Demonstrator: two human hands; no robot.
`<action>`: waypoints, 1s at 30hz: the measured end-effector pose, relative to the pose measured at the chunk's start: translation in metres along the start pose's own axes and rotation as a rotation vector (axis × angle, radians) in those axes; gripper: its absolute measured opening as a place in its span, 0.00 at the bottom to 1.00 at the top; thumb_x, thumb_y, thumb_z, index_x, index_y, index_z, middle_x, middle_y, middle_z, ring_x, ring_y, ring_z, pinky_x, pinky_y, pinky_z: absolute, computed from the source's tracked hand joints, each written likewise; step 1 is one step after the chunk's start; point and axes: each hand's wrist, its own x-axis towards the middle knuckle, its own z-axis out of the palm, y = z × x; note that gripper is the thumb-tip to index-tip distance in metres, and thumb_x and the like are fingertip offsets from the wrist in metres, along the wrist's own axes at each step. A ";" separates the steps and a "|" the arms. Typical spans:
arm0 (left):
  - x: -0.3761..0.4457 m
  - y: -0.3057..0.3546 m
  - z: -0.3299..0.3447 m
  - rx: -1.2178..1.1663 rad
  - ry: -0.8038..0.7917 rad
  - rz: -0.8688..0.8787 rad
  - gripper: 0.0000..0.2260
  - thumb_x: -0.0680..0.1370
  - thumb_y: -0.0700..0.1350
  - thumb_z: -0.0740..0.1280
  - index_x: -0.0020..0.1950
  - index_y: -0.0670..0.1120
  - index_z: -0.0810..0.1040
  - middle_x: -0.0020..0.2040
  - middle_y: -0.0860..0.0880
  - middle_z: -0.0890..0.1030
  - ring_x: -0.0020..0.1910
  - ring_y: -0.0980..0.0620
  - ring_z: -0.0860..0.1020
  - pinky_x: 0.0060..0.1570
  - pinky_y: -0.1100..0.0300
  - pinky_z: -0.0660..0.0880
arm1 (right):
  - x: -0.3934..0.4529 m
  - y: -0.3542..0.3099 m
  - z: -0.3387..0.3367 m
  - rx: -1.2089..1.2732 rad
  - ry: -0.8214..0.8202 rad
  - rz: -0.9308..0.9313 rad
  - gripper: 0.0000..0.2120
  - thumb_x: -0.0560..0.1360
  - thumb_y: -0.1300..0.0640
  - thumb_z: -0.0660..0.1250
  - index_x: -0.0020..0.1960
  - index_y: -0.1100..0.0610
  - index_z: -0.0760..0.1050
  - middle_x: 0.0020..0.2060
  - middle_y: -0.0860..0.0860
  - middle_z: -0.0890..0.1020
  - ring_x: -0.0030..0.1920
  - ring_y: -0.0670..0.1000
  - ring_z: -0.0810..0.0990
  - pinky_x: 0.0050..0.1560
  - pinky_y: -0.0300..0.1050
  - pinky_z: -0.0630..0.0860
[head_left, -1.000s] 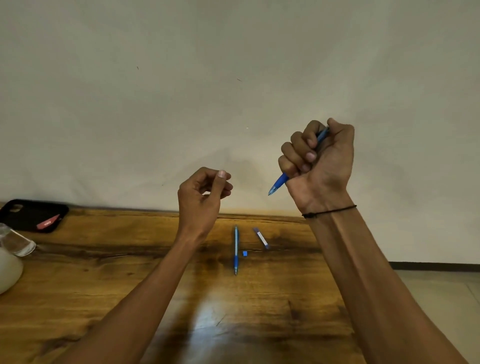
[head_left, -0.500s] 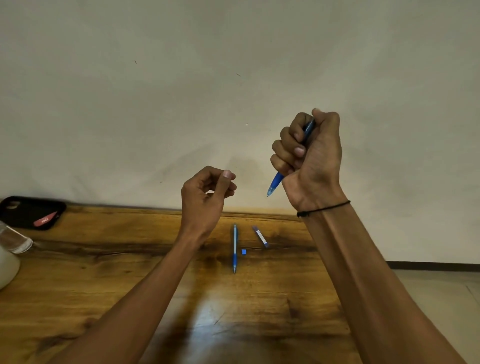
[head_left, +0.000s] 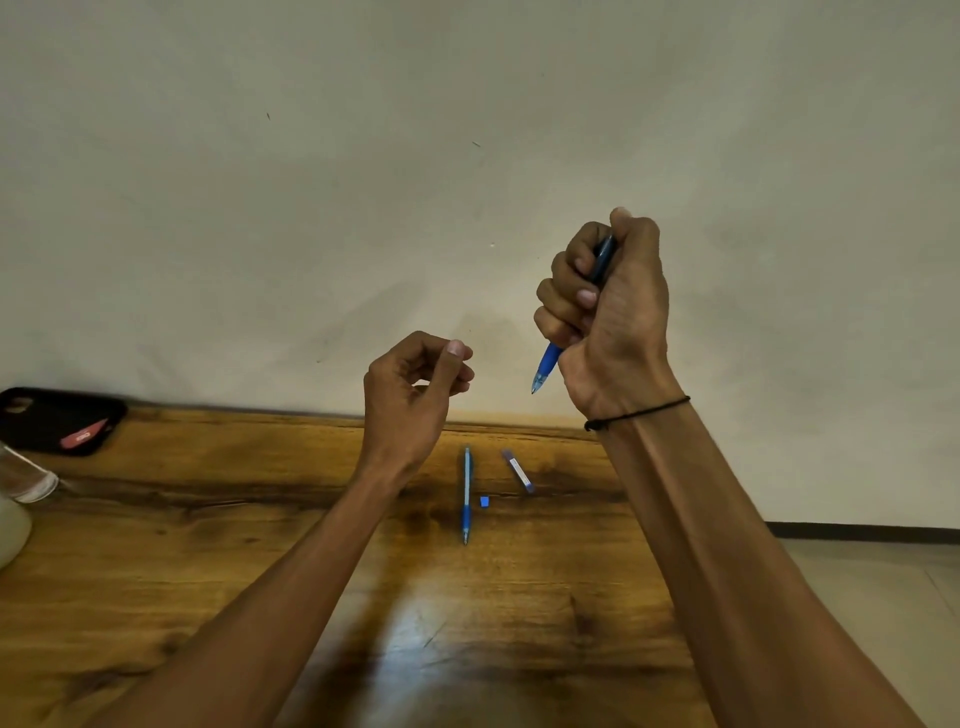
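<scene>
My right hand (head_left: 618, 332) is raised above the wooden table (head_left: 208, 545) and grips a blue pen (head_left: 548, 364) in its fist, tip pointing down and left. The thumb sits over the pen's top end. My left hand (head_left: 410, 400) is held up beside it with fingers curled and the thumb meeting the fingertips. Nothing can be made out between them. On the table below lie a second blue pen (head_left: 466, 493), a tiny blue piece (head_left: 484, 501) and a short narrow tube (head_left: 518, 470).
A black case with a red item on it (head_left: 57, 418) lies at the table's far left by the wall. A clear glass (head_left: 26, 475) and a white rounded object (head_left: 10, 530) stand at the left edge. Tiled floor shows to the right.
My right hand has turned the pen from slanted to more upright, shifting slightly left and closer to my left hand. My left hand has barely moved.
</scene>
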 end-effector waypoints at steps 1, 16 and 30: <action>0.000 0.000 0.000 0.002 -0.001 -0.001 0.07 0.84 0.45 0.68 0.53 0.45 0.85 0.42 0.50 0.86 0.45 0.50 0.86 0.49 0.55 0.86 | 0.000 0.000 0.000 -0.003 0.000 0.000 0.24 0.87 0.50 0.47 0.33 0.56 0.60 0.21 0.47 0.60 0.21 0.45 0.55 0.24 0.35 0.53; 0.000 0.001 -0.001 0.004 0.003 -0.001 0.08 0.84 0.45 0.68 0.54 0.42 0.85 0.43 0.47 0.86 0.45 0.49 0.86 0.49 0.53 0.86 | 0.000 0.002 0.003 -0.030 0.022 0.016 0.24 0.87 0.50 0.47 0.33 0.56 0.61 0.21 0.47 0.60 0.21 0.45 0.55 0.24 0.35 0.52; 0.000 0.000 0.000 0.014 -0.002 0.003 0.07 0.84 0.45 0.68 0.53 0.44 0.85 0.43 0.49 0.86 0.45 0.50 0.86 0.48 0.57 0.85 | -0.001 0.002 0.003 -0.006 0.033 0.027 0.23 0.85 0.51 0.47 0.32 0.55 0.60 0.21 0.47 0.60 0.21 0.45 0.54 0.24 0.35 0.53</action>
